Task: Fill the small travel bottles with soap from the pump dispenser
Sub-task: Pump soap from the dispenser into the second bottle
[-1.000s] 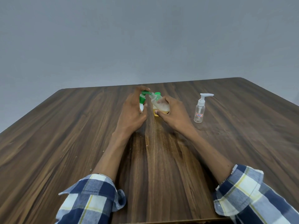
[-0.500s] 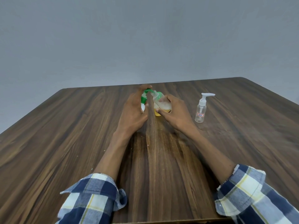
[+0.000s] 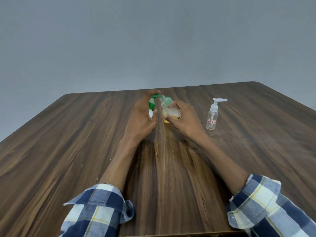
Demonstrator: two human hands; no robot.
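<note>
My left hand (image 3: 141,115) wraps around the soap dispenser, of which only the green pump head (image 3: 152,101) and a bit of white body show. A fingertip lies on top of the pump. My right hand (image 3: 185,119) grips a small clear travel bottle (image 3: 169,107), tilted with its open neck up against the green spout. The bottle holds foamy whitish and yellow soap at its bottom. A second yellowish bottle with a green cap (image 3: 168,99) sits partly hidden behind it. Another clear travel bottle (image 3: 212,117) with a white pump top stands upright to the right, untouched.
Everything rests on a dark wooden table (image 3: 68,142) whose far edge runs just behind the hands. A grey wall rises behind it. Plaid sleeves cover my forearms at the near edge.
The pump head has risen a little under my left fingertip and the small bottle has lifted slightly with it. Both hands keep their grips in the same place.
</note>
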